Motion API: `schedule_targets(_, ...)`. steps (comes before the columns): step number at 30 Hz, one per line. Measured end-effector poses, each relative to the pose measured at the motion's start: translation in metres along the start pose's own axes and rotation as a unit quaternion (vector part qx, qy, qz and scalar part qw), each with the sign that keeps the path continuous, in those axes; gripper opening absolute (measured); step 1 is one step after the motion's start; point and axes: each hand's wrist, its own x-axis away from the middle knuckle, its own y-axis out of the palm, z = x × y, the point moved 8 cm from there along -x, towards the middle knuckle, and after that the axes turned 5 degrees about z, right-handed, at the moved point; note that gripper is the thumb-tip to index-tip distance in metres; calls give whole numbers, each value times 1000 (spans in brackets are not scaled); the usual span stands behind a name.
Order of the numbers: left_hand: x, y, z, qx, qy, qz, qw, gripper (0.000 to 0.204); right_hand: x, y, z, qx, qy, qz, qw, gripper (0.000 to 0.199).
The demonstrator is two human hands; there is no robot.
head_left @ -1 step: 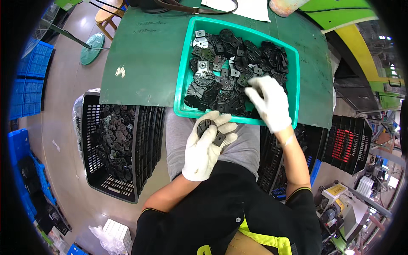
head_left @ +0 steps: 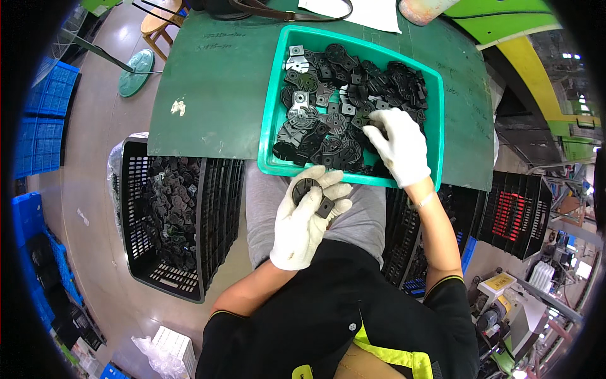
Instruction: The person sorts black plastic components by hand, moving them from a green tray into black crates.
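My left hand (head_left: 299,226), in a white glove, is closed on a black plastic part (head_left: 307,189) with a round head and a square tab. It is held just off the near edge of a green plastic tray (head_left: 270,120), above my lap. My right hand (head_left: 399,144), also gloved in white, is over the right half of the tray. Its thumb and forefinger are bent with a gap between them, close to a heap of similar black parts (head_left: 338,123). I see nothing held there, though the other fingers are partly hidden. Several silvery parts (head_left: 300,102) lie among the black ones.
The tray stands on a green table (head_left: 208,114). A strap (head_left: 284,12) and white paper (head_left: 363,14) lie at its far edge. Left of my legs is a black crate (head_left: 201,227) of dark parts; more crates (head_left: 514,215) stand at right.
My right hand has shifted very slightly up and to the left over the heap. The left hand keeps the black part in nearly the same place.
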Motion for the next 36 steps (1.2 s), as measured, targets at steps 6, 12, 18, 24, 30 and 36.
schedule_targets(6,-2,-2,-3,3,-16,20,1000,35,-8,37,-4,200,-112,-86,970,31)
schedule_targets(12,-5,-2,-6,9,-24,12,1000,35,-6,37,0,213,-108,-73,968,23)
schedule_targets(18,-6,-3,-7,0,-24,14,1000,34,-11,42,-17,243,-196,-92,945,13)
schedule_targets(24,-7,-2,-9,17,-18,8,1000,33,-14,41,-2,200,-173,-73,962,12)
schedule_targets(30,-6,2,-10,27,-16,-6,999,35,11,1,44,-388,277,35,878,25)
schedule_targets(36,-11,10,-16,52,3,-51,997,53,43,-6,19,-553,357,61,750,28)
